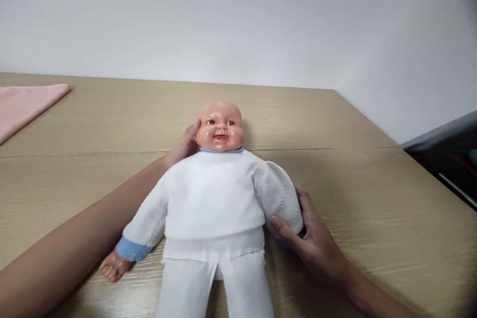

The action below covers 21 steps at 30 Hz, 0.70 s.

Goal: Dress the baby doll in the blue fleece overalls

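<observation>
A baby doll [214, 194] in a white fleece top and white trousers lies on its back on the wooden table [372, 198], head away from me. My left hand [185, 146] cups the side of the doll's head and neck, mostly hidden behind its shoulder. My right hand [311, 238] is wrapped around the end of the doll's sleeve [281, 198], thumb on top of the fleece. The doll's other arm lies stretched out, with a blue cuff [131, 249] and a bare plastic hand [113, 267].
A folded pink cloth [22, 104] lies at the far left of the table. A white wall rises behind the table. A dark object [447, 154] stands beyond the table's right edge.
</observation>
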{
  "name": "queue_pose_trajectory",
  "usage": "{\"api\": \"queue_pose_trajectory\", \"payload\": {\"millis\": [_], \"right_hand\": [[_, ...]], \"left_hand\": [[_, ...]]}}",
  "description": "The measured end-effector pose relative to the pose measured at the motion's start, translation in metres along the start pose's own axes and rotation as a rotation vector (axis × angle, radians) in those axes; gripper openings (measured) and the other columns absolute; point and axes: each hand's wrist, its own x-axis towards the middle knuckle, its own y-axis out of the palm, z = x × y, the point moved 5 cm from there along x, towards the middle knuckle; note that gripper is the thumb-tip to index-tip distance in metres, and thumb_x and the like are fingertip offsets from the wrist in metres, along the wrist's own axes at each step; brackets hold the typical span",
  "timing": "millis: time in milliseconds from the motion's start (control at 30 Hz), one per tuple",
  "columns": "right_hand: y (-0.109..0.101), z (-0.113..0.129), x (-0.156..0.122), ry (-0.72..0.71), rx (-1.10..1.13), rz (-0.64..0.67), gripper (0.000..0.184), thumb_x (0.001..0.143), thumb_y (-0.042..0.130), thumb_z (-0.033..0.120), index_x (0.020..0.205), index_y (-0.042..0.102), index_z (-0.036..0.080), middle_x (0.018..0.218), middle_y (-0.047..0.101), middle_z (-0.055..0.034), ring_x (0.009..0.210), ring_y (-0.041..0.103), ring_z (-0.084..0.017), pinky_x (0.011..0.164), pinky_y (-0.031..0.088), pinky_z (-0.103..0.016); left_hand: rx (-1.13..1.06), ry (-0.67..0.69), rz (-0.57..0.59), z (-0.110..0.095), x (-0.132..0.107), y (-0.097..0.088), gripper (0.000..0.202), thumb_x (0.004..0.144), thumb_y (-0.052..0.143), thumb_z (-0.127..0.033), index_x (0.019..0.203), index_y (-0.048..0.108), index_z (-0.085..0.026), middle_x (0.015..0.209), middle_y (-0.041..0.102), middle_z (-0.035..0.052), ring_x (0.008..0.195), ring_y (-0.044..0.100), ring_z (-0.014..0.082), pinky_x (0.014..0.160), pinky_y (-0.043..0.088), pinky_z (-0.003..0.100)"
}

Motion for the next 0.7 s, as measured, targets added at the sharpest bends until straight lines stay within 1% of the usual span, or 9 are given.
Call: {"api": "queue_pose_trajectory", "payload": {"millis": [100, 167, 267, 400, 467, 533, 633, 700], "right_hand": [[-0.002, -0.004, -0.004, 0.011, -0.061, -0.031, 0.078, 0.100, 0.075, 0.061, 0.165, 0.042, 0.034, 0.159, 0.066, -0.0125, 0.143, 0.067, -0.038, 0.120, 0.056, -0.055], [-0.003, -0.003, -0.004, -0.008, -0.099, -0.035, 0.074, 0.101, 0.074, 0.062, 0.164, 0.046, 0.034, 0.155, 0.069, -0.0118, 0.138, 0.070, -0.038, 0.116, 0.059, -0.054], [-0.004, 0.000, -0.002, -0.050, -0.148, -0.029, 0.066, 0.103, 0.071, 0.061, 0.160, 0.052, 0.032, 0.151, 0.073, -0.0117, 0.134, 0.073, -0.038, 0.110, 0.063, -0.050], [-0.005, 0.002, -0.001, -0.080, -0.192, -0.024, 0.064, 0.104, 0.069, 0.060, 0.158, 0.053, 0.030, 0.146, 0.075, -0.0114, 0.128, 0.076, -0.037, 0.105, 0.065, -0.048], [-0.005, 0.002, 0.000, -0.091, -0.195, -0.017, 0.063, 0.105, 0.068, 0.060, 0.159, 0.053, 0.031, 0.147, 0.075, -0.0116, 0.129, 0.076, -0.038, 0.105, 0.066, -0.049], [-0.006, 0.001, 0.000, -0.101, -0.193, -0.013, 0.064, 0.105, 0.068, 0.059, 0.159, 0.053, 0.030, 0.149, 0.074, -0.0128, 0.132, 0.075, -0.040, 0.105, 0.065, -0.051], [-0.007, 0.001, 0.000, -0.104, -0.195, -0.010, 0.065, 0.104, 0.069, 0.059, 0.159, 0.053, 0.029, 0.149, 0.074, -0.0148, 0.131, 0.075, -0.042, 0.104, 0.066, -0.054], [-0.007, 0.000, 0.000, -0.091, -0.203, -0.004, 0.065, 0.104, 0.068, 0.060, 0.159, 0.052, 0.029, 0.148, 0.075, -0.0154, 0.130, 0.076, -0.042, 0.103, 0.066, -0.055]], "left_hand": [[0.017, 0.002, 0.008, -0.002, 0.003, 0.004, 0.076, 0.102, 0.060, -0.079, 0.150, 0.070, -0.020, 0.156, 0.073, 0.0079, 0.163, 0.049, 0.0417, 0.142, 0.035, 0.052], [0.032, -0.013, 0.010, -0.003, 0.003, 0.008, 0.074, 0.104, 0.057, -0.077, 0.152, 0.068, -0.021, 0.156, 0.074, 0.0073, 0.162, 0.050, 0.0414, 0.141, 0.038, 0.054], [0.057, -0.050, -0.014, -0.004, 0.001, 0.012, 0.074, 0.106, 0.054, -0.076, 0.155, 0.067, -0.022, 0.156, 0.074, 0.0069, 0.162, 0.051, 0.0407, 0.139, 0.041, 0.054], [0.107, -0.125, -0.022, -0.008, -0.006, 0.018, 0.077, 0.106, 0.050, -0.080, 0.153, 0.069, -0.022, 0.155, 0.074, 0.0087, 0.160, 0.053, 0.0410, 0.138, 0.043, 0.055], [0.132, -0.175, -0.038, -0.009, -0.009, 0.017, 0.076, 0.105, 0.052, -0.080, 0.149, 0.072, -0.022, 0.155, 0.074, 0.0099, 0.158, 0.056, 0.0407, 0.136, 0.046, 0.054], [0.153, -0.201, -0.075, -0.012, -0.011, 0.013, 0.070, 0.105, 0.057, -0.077, 0.145, 0.075, -0.022, 0.156, 0.073, 0.0108, 0.155, 0.060, 0.0401, 0.133, 0.051, 0.052], [0.180, -0.181, -0.119, -0.018, -0.014, 0.010, 0.061, 0.106, 0.063, -0.069, 0.139, 0.078, -0.021, 0.155, 0.074, 0.0121, 0.150, 0.065, 0.0381, 0.129, 0.056, 0.047], [0.191, -0.162, -0.129, -0.021, -0.015, 0.014, 0.058, 0.107, 0.063, -0.068, 0.137, 0.079, -0.021, 0.153, 0.075, 0.0119, 0.148, 0.068, 0.0369, 0.127, 0.057, 0.046]]}}
